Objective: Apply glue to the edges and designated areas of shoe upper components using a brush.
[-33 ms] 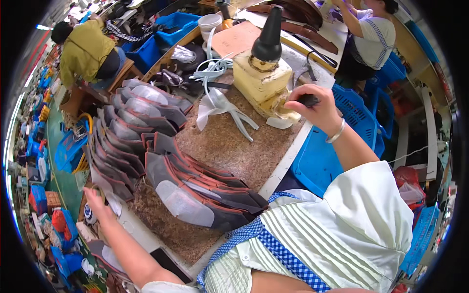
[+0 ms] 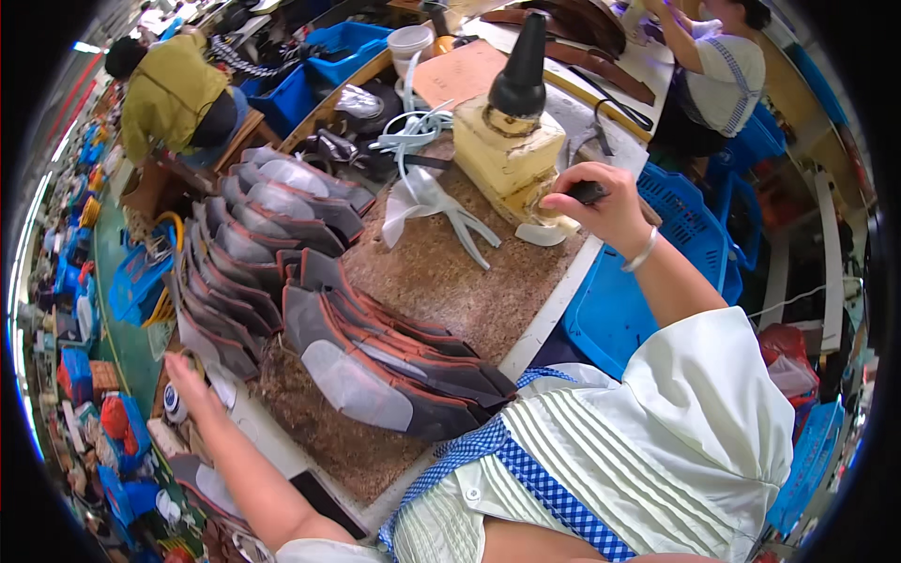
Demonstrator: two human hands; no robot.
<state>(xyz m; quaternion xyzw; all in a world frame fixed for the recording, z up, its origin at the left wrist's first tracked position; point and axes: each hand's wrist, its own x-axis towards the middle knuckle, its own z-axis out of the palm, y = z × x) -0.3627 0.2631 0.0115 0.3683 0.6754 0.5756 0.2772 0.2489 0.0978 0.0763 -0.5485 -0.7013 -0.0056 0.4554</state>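
Note:
My right hand [image 2: 618, 211] is closed around a short black handle [image 2: 587, 192], right by the low opening of a yellowed plastic glue bottle [image 2: 507, 150] with a black cone top. The handle's far end is hidden. At the table's left edge, my left hand [image 2: 194, 388] has its fingers stretched out, with nothing visible in it. Beside it lies a fanned row of grey shoe-upper pieces [image 2: 221, 267] with reddish edges. A second overlapping stack of such pieces [image 2: 361, 380] lies on the brown work board [image 2: 404, 267], close to my body.
Pale strips [image 2: 436, 206] lie on the board behind the stacks. A dark phone-like slab [image 2: 324, 502] rests at the near left edge. Blue baskets [image 2: 601, 305] stand to the right. Co-workers sit at far left [image 2: 178, 94] and far right [image 2: 723, 80].
The whole view shifts very slightly. Both hands keep about the same pose, and the stacks lie as before.

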